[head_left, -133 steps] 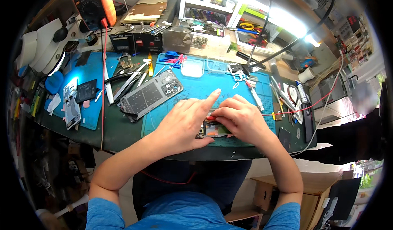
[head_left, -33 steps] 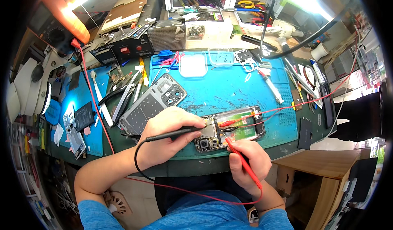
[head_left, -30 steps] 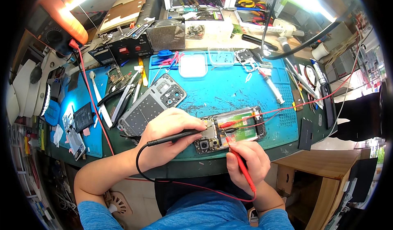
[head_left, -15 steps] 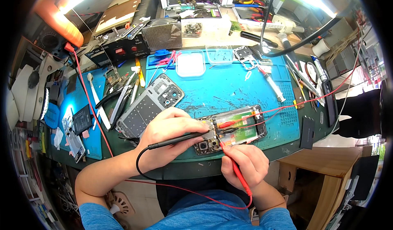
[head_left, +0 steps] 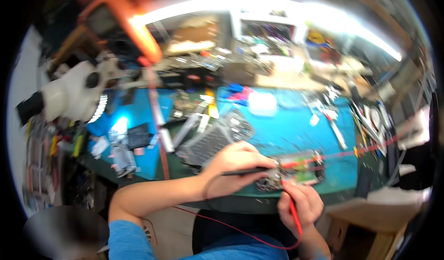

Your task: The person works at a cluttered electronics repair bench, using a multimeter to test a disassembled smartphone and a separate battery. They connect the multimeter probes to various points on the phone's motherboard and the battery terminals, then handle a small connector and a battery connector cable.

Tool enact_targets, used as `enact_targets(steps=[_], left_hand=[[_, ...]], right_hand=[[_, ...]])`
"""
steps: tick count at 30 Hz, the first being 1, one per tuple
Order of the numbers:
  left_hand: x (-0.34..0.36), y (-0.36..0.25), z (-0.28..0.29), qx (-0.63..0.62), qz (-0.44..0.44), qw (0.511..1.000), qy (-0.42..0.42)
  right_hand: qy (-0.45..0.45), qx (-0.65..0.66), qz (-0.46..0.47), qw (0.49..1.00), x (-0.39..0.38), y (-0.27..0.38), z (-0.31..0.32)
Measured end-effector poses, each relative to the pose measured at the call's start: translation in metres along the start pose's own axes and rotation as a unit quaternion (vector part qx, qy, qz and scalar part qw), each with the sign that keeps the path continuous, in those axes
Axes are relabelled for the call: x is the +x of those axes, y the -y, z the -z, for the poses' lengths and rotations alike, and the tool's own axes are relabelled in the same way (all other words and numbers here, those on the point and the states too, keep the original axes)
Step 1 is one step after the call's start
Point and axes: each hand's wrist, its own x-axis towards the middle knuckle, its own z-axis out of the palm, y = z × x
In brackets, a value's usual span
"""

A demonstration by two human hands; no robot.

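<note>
An opened phone (head_left: 310, 172) lies on the blue mat (head_left: 296, 121) near the desk's front edge, circuit board on its left, green-lit area and red and black wire clips on its right. My left hand (head_left: 236, 165) grips a black meter probe (head_left: 240, 172) pointed at the board; my right hand (head_left: 300, 204) grips a red probe (head_left: 295, 211), its tip at the phone's lower middle. Motion blur hides whether either tip touches. A loose gray phone housing (head_left: 203, 144) sits just beyond my left hand.
At the left stand a white microscope (head_left: 69, 93) and an orange-cased meter (head_left: 145, 38). A second blue mat (head_left: 148, 163) carries phone parts. Tweezers and tools (head_left: 370, 121) lie at the right, drawers (head_left: 266, 31) at the back, a wooden cabinet (head_left: 384, 213) below right.
Since 4.4 seconds ago both hands took up probes. In the last half second the view has tilted and blurred, shifting the scene down and right; both probes remain at the phone.
</note>
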Motion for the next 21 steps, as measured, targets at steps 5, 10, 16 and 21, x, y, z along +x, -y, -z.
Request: enact_targets(steps=[5, 10, 16, 21], left_hand=[[-0.001, 0.001, -0.007, -0.041, -0.002, 0.999, -0.006], [-0.005, 0.003, -0.006, -0.047, 0.011, 0.999, -0.008], [-0.004, 0.007, -0.008, -0.039, 0.017, 0.999, 0.022], [-0.004, 0.006, -0.008, -0.038, 0.014, 0.999, 0.019]], right_hand=[[-0.030, 0.005, -0.005, 1.000, -0.005, -0.003, -0.003], [-0.035, 0.006, -0.007, 0.999, -0.008, -0.002, -0.008], [-0.022, 0.019, -0.017, 0.999, -0.008, -0.004, -0.003], [-0.016, 0.013, -0.023, 1.000, -0.010, -0.004, -0.003]])
